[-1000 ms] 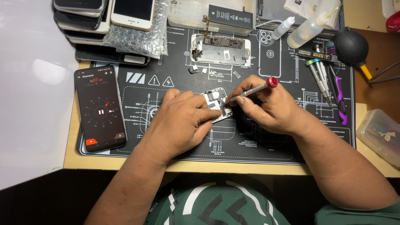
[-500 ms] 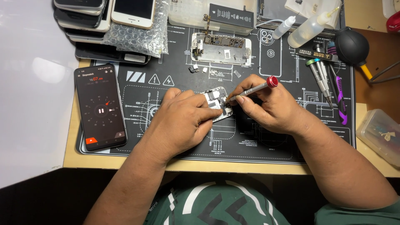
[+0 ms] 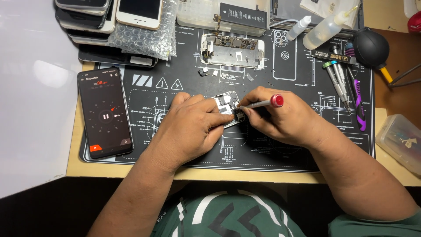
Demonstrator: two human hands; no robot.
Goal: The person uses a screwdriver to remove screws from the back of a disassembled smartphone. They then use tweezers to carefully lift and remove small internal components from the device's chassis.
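Left hand: the left hand (image 3: 188,127) lies palm down at the centre of the frame; its fingers are curled and pressed onto the small phone part (image 3: 228,109), pinning it to the mat.
Right hand: the right hand (image 3: 285,120) sits just right of centre, closed in a pinch around the screwdriver (image 3: 262,103); the tool's red cap points to the right and its tip meets the part near the left fingertips.
Phone part: a small silvery piece with a dark corner, on the mat at the middle of the frame, mostly covered by both hands; what kind of piece it is cannot be told.
Mat: the black work mat (image 3: 175,83) with white line drawings covers most of the desk.
Timer phone: a black phone (image 3: 105,113) with a lit dial screen lies at the left edge of the mat, well apart from the hands.
Open phone: a white opened phone (image 3: 232,52) with its circuit board showing lies in the upper middle; tiny loose bits sit just below it.
Stack: several phones (image 3: 131,11) and bubble wrap (image 3: 140,37) are piled in the upper left.
Bottles: two clear squeeze bottles (image 3: 322,30) lie in the upper right.
Blower: a black rubber blower (image 3: 370,46) sits at the upper right.
Spare tools: more screwdrivers (image 3: 337,81) lie at the right of the mat; a clear plastic box (image 3: 401,142) stands at the right edge.
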